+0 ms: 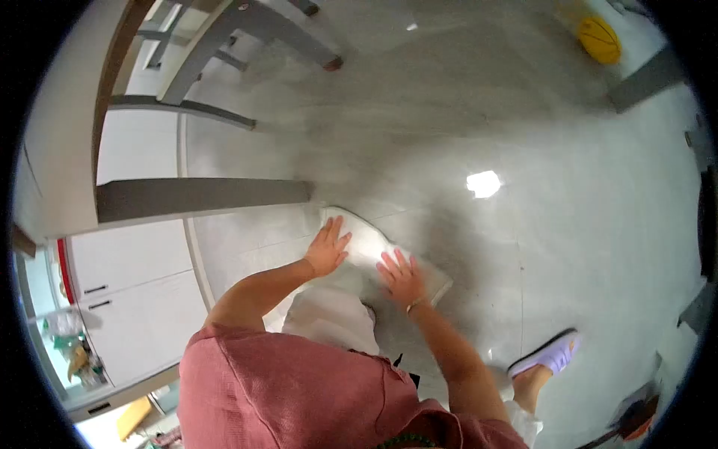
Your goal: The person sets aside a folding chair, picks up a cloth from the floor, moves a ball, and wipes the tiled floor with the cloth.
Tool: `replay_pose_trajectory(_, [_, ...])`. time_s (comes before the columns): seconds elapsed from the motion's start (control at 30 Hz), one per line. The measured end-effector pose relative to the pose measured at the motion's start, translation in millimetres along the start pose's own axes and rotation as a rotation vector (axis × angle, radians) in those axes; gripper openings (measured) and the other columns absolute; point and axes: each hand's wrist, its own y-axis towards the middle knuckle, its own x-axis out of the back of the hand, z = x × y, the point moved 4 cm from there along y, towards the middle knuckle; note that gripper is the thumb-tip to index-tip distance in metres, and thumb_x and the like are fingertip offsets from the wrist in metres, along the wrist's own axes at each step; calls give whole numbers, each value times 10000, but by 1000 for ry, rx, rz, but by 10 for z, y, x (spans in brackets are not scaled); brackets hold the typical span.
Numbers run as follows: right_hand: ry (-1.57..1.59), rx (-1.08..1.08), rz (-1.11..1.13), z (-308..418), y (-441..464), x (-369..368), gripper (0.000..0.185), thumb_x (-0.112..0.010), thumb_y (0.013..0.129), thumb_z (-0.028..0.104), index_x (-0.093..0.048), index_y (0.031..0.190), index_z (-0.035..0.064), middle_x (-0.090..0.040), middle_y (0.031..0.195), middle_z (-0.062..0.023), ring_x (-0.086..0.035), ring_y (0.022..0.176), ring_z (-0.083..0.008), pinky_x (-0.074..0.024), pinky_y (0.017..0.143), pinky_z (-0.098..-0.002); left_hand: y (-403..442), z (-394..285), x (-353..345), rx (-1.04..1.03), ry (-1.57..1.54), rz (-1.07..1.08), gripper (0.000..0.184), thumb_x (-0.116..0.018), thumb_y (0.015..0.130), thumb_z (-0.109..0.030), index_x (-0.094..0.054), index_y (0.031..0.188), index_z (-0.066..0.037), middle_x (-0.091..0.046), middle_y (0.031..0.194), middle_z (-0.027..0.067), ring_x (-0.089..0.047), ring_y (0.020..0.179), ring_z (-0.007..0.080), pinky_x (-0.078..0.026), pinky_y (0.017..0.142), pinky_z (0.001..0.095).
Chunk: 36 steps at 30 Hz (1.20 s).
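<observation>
Both of my hands press on a white cloth that lies spread on the grey, glossy floor. My left hand rests on the upper left part of the white cloth, its fingers apart. Lower and to the right, my right hand lies on the cloth's other part with its fingers spread, slightly blurred. A band circles the right wrist. The cloth's far corner shows beyond the right hand. Close to the left hand is a grey table leg.
Grey chair legs stand at the upper left. White cabinets line the left side. A yellow ball lies at the upper right, near another grey leg. My foot wears a purple slipper at the lower right.
</observation>
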Motion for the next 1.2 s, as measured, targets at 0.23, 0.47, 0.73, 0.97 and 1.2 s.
replay_pose_trajectory(0.23, [123, -259, -233, -696, 262, 568, 596, -587, 892, 364, -428, 1429, 161, -264, 1563, -78, -209, 1443, -326, -190, 1143, -554, 1429, -215, 578, -73, -134, -332, 709, -591, 914, -372, -284, 1478, -68, -156, 1555, 248, -125, 1434, 461, -159, 1170, 510])
replay_pose_trajectory(0.47, [82, -377, -276, -1531, 1329, 1386, 625, -641, 874, 309, -411, 1420, 112, -327, 1496, -140, -220, 1431, -351, -189, 1161, -518, 2962, 440, 1407, -115, 87, -478, 704, -463, 973, -465, -197, 1529, -124, -127, 1585, 194, -123, 1454, 409, -141, 1180, 485])
replay_pose_trajectory(0.73, [-33, -290, -220, -979, 2377, 1218, 577, -475, 947, 495, -386, 1456, 238, -254, 1567, 29, -167, 1466, -215, -147, 1176, -526, 2388, 1917, 696, 346, 8, -415, 777, -440, 952, -527, -169, 1531, -86, -139, 1563, 260, -177, 1414, 486, -193, 1158, 497])
replay_pose_trajectory(0.97, [-48, -130, 47, -1008, 1105, 940, 544, -415, 956, 541, -403, 1444, 300, -228, 1577, 103, -127, 1477, -179, -102, 1187, -518, 1129, 534, 201, 365, -144, -196, 840, -553, 914, -470, -173, 1513, -20, -133, 1533, 325, -211, 1380, 520, -218, 1138, 515])
replay_pose_trajectory(1.2, [92, -300, 66, -722, -87, 388, 448, -510, 937, 458, -553, 1329, 244, -326, 1532, 84, -156, 1471, -203, -126, 1165, -573, -145, -542, -434, 149, -216, 38, 842, -662, 855, -408, -260, 1476, -6, -241, 1411, 429, -356, 1242, 525, -292, 1077, 512])
